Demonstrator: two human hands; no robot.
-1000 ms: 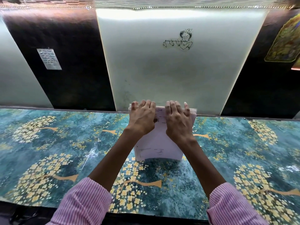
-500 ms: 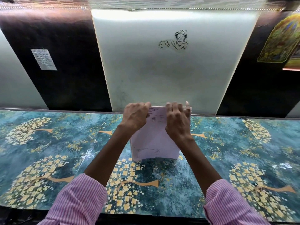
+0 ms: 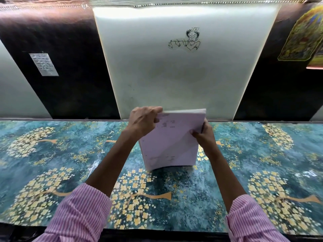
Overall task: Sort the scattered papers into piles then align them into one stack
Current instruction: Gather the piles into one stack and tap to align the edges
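A thick stack of white papers (image 3: 172,142) stands nearly upright on its bottom edge on the teal floral table (image 3: 52,154), leaning a little toward me. Faint print shows on its front sheet. My left hand (image 3: 144,120) pinches the stack's top left corner. My right hand (image 3: 203,135) grips the right edge, fingers wrapped behind it and thumb on the front. No loose sheets lie on the table.
A glossy wall of pale and dark panels (image 3: 174,81) rises right behind the table's back edge. A line-drawing sticker (image 3: 187,40) and a small grey sheet (image 3: 43,64) are stuck to it. The table's near edge runs just under my striped sleeves.
The stack has gone from lying under my flat palms to standing on its bottom edge. My right hand slid from the top to the right edge; my left now pinches the top corner.
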